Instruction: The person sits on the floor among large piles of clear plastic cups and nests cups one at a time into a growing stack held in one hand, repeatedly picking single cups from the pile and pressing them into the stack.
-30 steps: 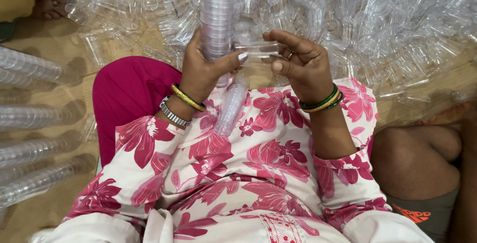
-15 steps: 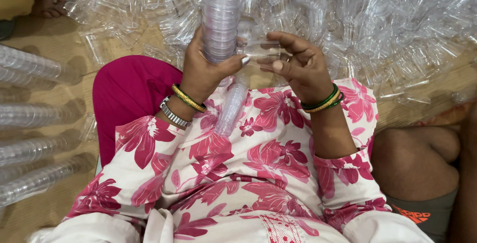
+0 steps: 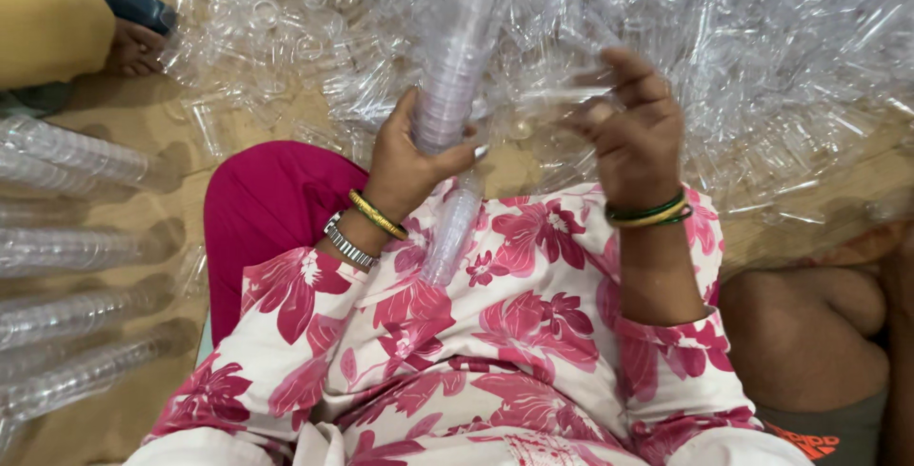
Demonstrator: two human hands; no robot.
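Stacked clear plastic cups [image 3: 455, 57], nested into one tall column, sit in my left hand [image 3: 411, 163], fingers and thumb clenched round the column's lower part; its foot runs down against my floral-sleeved forearm and lap, its top leans up and away over the heap. How many cups make up the column I cannot count; the walls blur together. My right hand [image 3: 636, 128] is raised just beside the column, fingers curled and pinching what looks like one loose clear cup [image 3: 571, 95], though motion blur keeps me from being sure of the hold. Left wrist: two bangles, one gold, one silver. Right wrist: green and gold bangles, number unclear. Beyond both hands, a big pile of loose cups [image 3: 762, 38] covers the floor, far too many to count. At my left, about five finished columns [image 3: 76, 152] lie side by side on the brown floor [image 3: 143, 114]. One other person's foot [image 3: 133, 47] shows top left; another person's knee [image 3: 809, 333] at right.
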